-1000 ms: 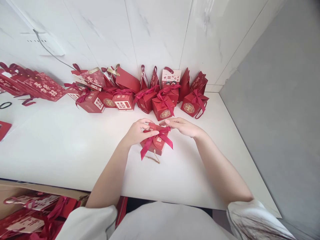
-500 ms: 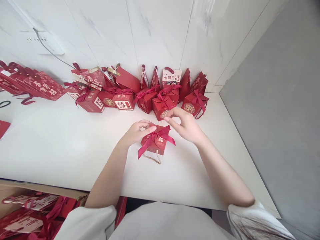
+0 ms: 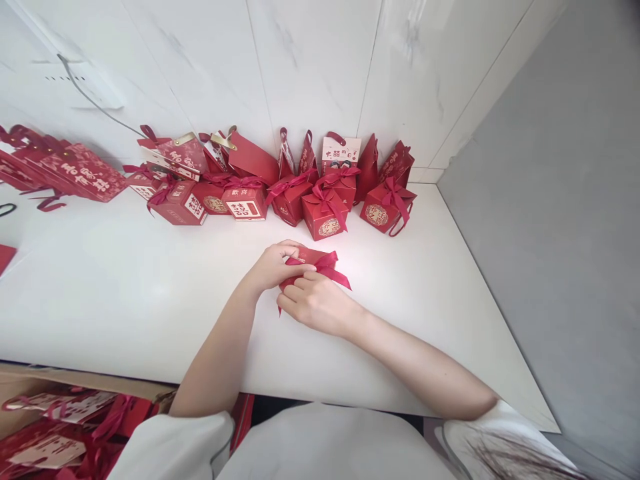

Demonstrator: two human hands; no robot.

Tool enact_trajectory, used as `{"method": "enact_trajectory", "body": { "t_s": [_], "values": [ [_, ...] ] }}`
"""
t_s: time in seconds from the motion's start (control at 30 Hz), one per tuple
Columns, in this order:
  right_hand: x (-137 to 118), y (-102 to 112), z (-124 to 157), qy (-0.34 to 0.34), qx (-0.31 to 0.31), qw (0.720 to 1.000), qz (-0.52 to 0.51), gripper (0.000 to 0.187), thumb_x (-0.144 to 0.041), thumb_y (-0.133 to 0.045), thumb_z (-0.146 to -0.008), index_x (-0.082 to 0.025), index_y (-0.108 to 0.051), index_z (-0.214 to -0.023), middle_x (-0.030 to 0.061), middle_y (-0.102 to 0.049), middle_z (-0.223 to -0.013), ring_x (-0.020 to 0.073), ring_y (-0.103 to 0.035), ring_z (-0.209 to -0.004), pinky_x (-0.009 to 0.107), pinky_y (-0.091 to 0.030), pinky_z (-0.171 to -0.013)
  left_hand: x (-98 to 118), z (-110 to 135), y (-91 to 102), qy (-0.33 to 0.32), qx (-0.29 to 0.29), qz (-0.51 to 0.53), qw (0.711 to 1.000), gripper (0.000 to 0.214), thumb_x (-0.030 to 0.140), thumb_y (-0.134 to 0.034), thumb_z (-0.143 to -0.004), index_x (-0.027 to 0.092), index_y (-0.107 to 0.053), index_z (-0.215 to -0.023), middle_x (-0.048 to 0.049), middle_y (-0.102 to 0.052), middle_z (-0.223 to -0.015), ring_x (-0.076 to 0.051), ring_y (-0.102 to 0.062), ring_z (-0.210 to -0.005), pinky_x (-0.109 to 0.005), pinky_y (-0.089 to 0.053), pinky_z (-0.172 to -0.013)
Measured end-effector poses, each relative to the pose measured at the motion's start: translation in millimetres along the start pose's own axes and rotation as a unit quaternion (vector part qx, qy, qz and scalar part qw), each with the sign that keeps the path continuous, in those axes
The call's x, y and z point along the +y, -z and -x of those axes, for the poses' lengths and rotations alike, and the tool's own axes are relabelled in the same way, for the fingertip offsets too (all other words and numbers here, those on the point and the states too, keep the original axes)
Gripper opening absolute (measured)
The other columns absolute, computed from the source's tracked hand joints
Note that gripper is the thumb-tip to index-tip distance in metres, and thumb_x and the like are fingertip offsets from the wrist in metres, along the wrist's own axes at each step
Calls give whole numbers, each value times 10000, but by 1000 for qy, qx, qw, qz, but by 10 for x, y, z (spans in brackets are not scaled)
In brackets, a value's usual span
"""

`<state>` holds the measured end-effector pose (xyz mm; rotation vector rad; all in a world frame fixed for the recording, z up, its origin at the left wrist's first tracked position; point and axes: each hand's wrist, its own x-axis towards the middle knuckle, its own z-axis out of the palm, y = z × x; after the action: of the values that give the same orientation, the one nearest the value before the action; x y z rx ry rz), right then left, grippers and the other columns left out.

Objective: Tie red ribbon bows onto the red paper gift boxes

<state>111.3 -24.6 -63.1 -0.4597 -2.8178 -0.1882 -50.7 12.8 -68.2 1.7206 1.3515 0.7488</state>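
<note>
A small red gift box (image 3: 311, 255) sits on the white table in front of me, tied with a magenta satin ribbon (image 3: 331, 265). Its bow loops and one tail stick out to the right. Wrapped round the far left side of the box is my left hand (image 3: 276, 268), its thumb lying over the top by the knot. My right hand (image 3: 320, 301) reaches across the near side, fingers curled closed on the ribbon close to my left thumb. It covers the front of the box and the rope handle; its fingertips are mostly hidden.
Several ribbon-tied red boxes (image 3: 245, 202) line the back of the table (image 3: 125, 287), with red gift bags (image 3: 254, 159) behind them against the tiled wall. More red bags (image 3: 85, 170) lean at the left. An open carton (image 3: 100, 379) of red packages stands at the lower left.
My right hand has come down and left from above the box's right side onto the ribbon, its fingers closing. My left hand stays on the box.
</note>
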Motion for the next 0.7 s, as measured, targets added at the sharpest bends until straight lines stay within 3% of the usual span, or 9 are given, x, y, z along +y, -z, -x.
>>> {"method": "enact_trajectory", "body": {
  "t_s": [0.37, 0.57, 0.67, 0.7],
  "values": [
    [72, 85, -1, 41, -90, 993, -64, 302, 30, -447, -848, -143, -665, -731, 33, -656, -659, 154, -489, -562, 339, -317, -656, -18, -18, -5, -7, 4, -6, 1000, 389, 490, -769, -649, 168, -560, -581, -78, -643, -1051, -232, -617, -904, -382, -496, -860],
    [166, 97, 47, 31, -70, 989, -126, 262, -60, -485, -908, -154, -675, -753, 32, -674, -664, 152, -543, -592, 338, -365, -735, -74, -54, -35, -3, 2, -3, 1000, 424, 468, -753, -692, 159, -495, -557, -86, -632, -1118, -247, -625, -983, -381, -473, -929],
    [267, 295, 157, -14, -15, 971, -239, 122, -256, -608, -919, -186, -682, -987, 27, -710, -813, 160, -602, -721, 301, -410, -745, -100, -35, 69, -10, -20, 57, 998, 323, 470, -717, -753, 169, -600, -772, -93, -629, -1177, -268, -619, -1060, -418, -474, -951],
    [309, 382, 208, -44, 2, 963, -267, 221, -329, -634, -911, -199, -652, -1088, 19, -707, -838, 159, -605, -738, 286, -422, -727, -111, -17, 135, -19, -43, 82, 996, 350, 458, -728, -752, 196, -626, -959, -96, -599, -1264, -281, -596, -1135, -434, -470, -971]
  ]
}}
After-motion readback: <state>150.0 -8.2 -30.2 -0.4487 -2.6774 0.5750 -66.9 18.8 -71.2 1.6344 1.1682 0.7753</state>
